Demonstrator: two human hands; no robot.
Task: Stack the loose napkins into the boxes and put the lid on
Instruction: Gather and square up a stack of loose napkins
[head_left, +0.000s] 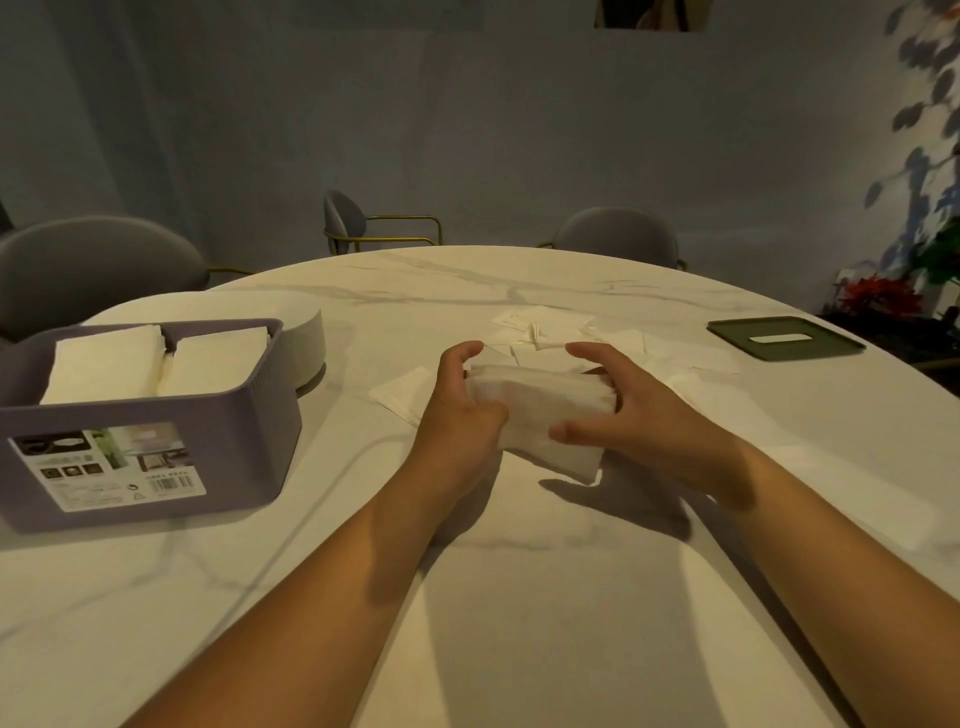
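At the centre of the frame, both hands hold a stack of napkins (540, 415) over the marble-patterned table (519, 597), with its shadow on the surface beneath. The left hand (460, 415) curls its fingers (460, 353) round the stack's left end. The right hand (644, 415) grips the right end, with the fingers arched over the far edge and the thumb on the near side.

Just beyond the hands, loose napkins (545, 325) lie scattered flat. At the left of the frame stands a purple box (234, 441), uncovered, with two piles of napkins side by side in its two compartments. A round white object (311, 338) sits right behind it. The dark green lid (727, 330) lies flat at the right, well apart from the box. Grey chairs (93, 260) ring the far side.
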